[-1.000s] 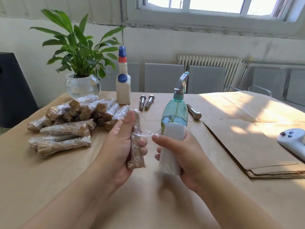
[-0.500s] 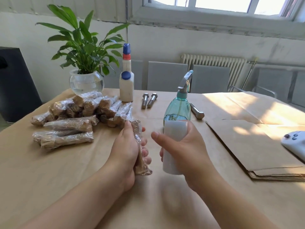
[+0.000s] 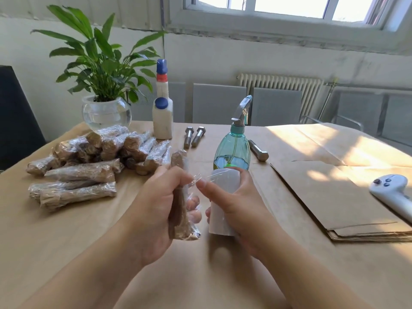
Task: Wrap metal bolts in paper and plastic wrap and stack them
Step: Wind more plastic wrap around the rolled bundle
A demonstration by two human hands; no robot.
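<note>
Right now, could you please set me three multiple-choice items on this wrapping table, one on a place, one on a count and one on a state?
1. Where does the pile of wrapped bolts lie?
A. In front of the potted plant
B. On the folded brown paper
C. Beside the white controller

2. How many bare bolts lie on the table?
A. One
B. Three
C. Five

3. What is the left hand doing?
A. Resting flat on the table
B. Gripping a wrapped bolt
C. Squeezing the spray bottle

Answers:
1. A: the pile sits just ahead of the plant's glass bowl.
2. B: two bolts lie side by side near the white bottle, and a third bolt lies right of the spray bottle.
3. B: its fingers curl round the bolt, while the right hand holds the plastic wrap roll.
</note>
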